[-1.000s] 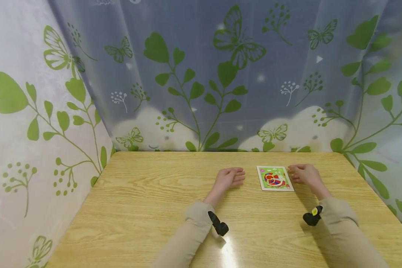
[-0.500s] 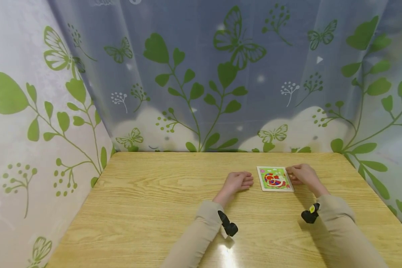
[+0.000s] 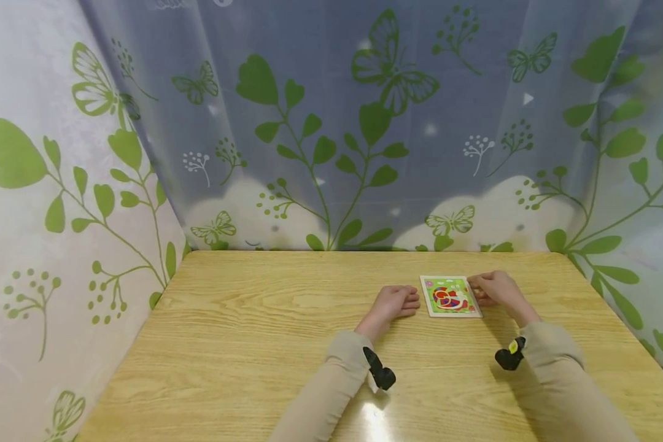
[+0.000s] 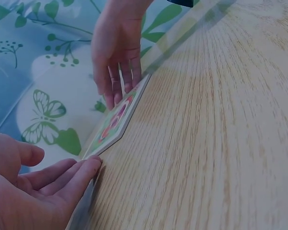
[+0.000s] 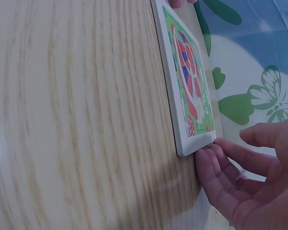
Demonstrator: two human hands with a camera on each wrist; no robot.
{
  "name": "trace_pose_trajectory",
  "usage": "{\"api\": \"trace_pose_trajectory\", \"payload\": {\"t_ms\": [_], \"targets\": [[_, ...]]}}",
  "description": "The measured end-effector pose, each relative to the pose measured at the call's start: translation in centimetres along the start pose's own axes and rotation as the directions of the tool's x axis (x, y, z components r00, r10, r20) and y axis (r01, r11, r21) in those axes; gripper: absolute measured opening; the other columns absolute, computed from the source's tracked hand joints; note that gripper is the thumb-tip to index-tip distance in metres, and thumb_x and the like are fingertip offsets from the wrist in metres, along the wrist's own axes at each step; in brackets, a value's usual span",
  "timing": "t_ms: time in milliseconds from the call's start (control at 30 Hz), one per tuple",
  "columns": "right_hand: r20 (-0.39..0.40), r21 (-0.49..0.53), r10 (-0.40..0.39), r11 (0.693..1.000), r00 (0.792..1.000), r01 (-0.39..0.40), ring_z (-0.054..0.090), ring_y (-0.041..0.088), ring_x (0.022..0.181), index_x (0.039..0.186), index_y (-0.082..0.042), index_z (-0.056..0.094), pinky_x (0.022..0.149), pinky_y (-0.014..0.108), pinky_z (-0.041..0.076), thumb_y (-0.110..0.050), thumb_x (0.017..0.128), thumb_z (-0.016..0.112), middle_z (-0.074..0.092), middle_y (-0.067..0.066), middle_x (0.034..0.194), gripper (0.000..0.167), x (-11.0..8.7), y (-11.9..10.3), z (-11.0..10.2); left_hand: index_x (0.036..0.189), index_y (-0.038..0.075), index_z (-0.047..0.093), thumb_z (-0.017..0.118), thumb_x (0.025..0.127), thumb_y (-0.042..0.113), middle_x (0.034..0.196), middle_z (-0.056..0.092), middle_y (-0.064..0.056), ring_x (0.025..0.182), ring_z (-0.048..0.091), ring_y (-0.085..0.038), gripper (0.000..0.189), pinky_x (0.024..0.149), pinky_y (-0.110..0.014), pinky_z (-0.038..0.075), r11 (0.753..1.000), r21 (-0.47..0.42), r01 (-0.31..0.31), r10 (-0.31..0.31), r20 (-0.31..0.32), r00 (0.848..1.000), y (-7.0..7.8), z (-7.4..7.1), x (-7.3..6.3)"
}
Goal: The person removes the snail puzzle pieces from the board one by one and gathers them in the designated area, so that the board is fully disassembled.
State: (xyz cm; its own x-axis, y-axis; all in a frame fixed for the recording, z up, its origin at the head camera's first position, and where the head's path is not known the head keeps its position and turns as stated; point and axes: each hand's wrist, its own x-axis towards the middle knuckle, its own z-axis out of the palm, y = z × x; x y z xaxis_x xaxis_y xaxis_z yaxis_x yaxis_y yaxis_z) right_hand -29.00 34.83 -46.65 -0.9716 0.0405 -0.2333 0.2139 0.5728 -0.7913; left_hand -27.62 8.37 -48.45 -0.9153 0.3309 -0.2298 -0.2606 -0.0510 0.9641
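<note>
A square puzzle board (image 3: 450, 296) lies flat on the table, with a red and blue snail picture on green inside a pale frame. On its left side is my left hand (image 3: 393, 302), fingers extended and fingertips right at the frame's edge. From the other side, the fingertips of my right hand (image 3: 497, 288) touch the right edge. In the right wrist view, the right thumb stands apart from the puzzle board (image 5: 189, 81), and the fingers rest low against its side. The left wrist view shows the left fingertips close to the board's near corner, thumb raised.
The wooden table (image 3: 243, 344) reaches back to a patterned curtain (image 3: 331, 123) with green leaves and butterflies. Each wrist carries a small black camera, such as the left wrist camera (image 3: 380, 370).
My left hand has moved right, up to the board's left edge. My right hand has shifted slightly left, and the puzzle board has slid a little left with it.
</note>
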Motion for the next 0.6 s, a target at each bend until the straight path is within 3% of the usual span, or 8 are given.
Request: {"api": "trace_pose_trajectory", "payload": {"t_ms": [167,367,600], "targets": [[0.02,-0.001,-0.02,1.0,1.0,0.02,0.061,0.007,0.073,0.135,0.023,0.048,0.068,0.026,0.061,-0.021,0.106,0.048,0.068,0.022,0.108,0.052,0.1,-0.3,0.5,0.132,-0.012,0.059,0.046,0.108,0.013,0.123,0.068,-0.025,0.116,0.067,-0.033,0.038,0.094,-0.037,0.058,1.0,-0.007,-0.007,0.007,-0.034,0.999,-0.1,0.2,0.1],[0.053,0.017,-0.02,1.0,0.998,0.019,0.062,0.006,0.069,0.134,0.023,0.049,0.065,0.028,0.062,-0.02,0.106,0.05,0.069,0.012,0.096,0.052,-0.3,-0.8,1.1,0.133,-0.011,0.059,0.047,0.108,0.014,0.122,0.069,-0.022,0.112,0.07,-0.029,0.038,0.089,-0.034,0.06,0.998,0.066,-0.019,0.023,-0.064,0.998,-0.3,0.5,0.1],[0.068,0.071,-0.02,0.997,0.997,0.015,0.062,0.006,0.067,0.135,0.023,0.047,0.067,0.03,0.062,-0.019,0.106,0.049,0.07,0.015,0.101,0.051,-0.8,-1.3,1.6,0.13,-0.009,0.062,0.048,0.107,0.015,0.115,0.072,-0.019,0.107,0.071,-0.026,0.036,0.086,-0.033,0.06,0.992,0.121,-0.028,0.04,-0.092,0.995,-0.1,0.3,-0.4]]}}
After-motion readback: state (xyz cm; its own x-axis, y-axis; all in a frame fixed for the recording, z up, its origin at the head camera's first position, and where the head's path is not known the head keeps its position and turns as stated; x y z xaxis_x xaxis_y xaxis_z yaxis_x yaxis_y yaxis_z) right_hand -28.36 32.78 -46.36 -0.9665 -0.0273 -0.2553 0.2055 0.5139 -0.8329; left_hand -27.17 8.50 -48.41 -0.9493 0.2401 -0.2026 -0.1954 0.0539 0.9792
